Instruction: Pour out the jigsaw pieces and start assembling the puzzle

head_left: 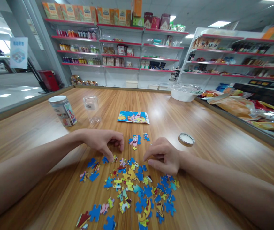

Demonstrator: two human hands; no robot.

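Note:
Loose jigsaw puzzle pieces (128, 175), mostly blue and yellow, are scattered on the wooden table. My left hand (103, 142) hovers at their upper left edge, fingers bent and thumb apart. Its thumb tip is close to a small yellow piece (115, 158); whether it touches is unclear. At the upper right of the pieces is my right hand (163, 156), with a gap between index finger and thumb and nothing visible between them. Beyond the hands lie a few joined pieces (135, 140) showing a pink figure, a separate small blue piece (146, 137), and a cartoon picture card (133, 117).
A labelled canister (64, 111) and a clear jar (92, 110) stand at the left. At the right lie a round lid (186, 139), a white bowl (184, 93) and packaged snacks (237, 105). Stocked shelves (120, 41) rise behind the table (55, 188).

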